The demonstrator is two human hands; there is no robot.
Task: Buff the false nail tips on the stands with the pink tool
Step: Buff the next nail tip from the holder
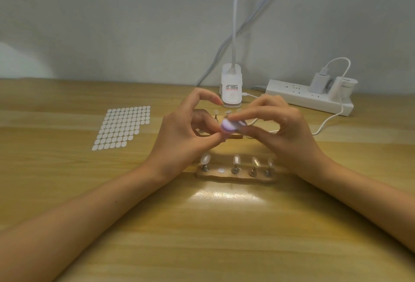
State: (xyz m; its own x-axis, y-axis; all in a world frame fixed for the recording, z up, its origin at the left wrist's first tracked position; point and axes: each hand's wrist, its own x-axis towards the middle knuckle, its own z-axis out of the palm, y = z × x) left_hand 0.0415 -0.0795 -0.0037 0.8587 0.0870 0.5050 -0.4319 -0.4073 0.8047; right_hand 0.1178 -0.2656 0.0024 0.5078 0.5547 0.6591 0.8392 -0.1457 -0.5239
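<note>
Right hand (280,129): index finger on top and thumb underneath, pinching the pink tool (229,127). The tool is held above the table (202,237), between the two hands; it is blurred and looks pale lilac-pink.

Left hand (186,129): thumb and one finger brought together at the tool's left end, index finger arched up and clear of it. Cannot tell whether anything small sits in that pinch.

Near stand (235,177): a wooden bar just in front of the wrists. It carries four metal pegs, each topped by a clear nail tip (205,158). The second position from the left has only a small white round sticker (221,170).

Far stand (233,136): mostly hidden behind the hands; two nail tips show above the fingers.

Left of the hands, well apart: sheet of white oval stickers (123,127), lying flat.

At the back edge: white lamp clamp (231,86) with a printed label, black and red lines, too small to read. To its right a white power strip (307,97) with a charger (318,82) plugged in, and a white cable (330,120) looping onto the table. White cup (345,86) at the strip's far end; faint lettering, illegible.
</note>
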